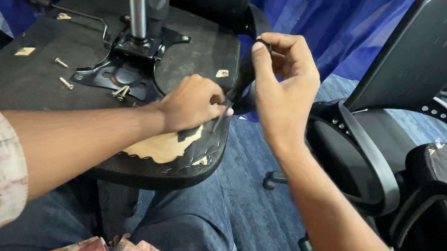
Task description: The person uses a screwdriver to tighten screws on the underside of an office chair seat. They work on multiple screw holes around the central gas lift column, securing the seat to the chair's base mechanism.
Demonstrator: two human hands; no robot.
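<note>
step: fitting armrest (pixel 244 80) to upturned seat (pixel 48 76) | left hand (pixel 193 104) pinches a screw, right hand (pixel 284 84) grips armrest | next likely needs steady alignment

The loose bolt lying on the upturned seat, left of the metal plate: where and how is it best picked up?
Probably by the shank, pinched from above between thumb and forefinger. The bolt lies flat on the seat underside, head to one side, with bare board around it, so fingers can close across its thin middle. Both the left hand and the right hand are busy at the armrest.
</note>
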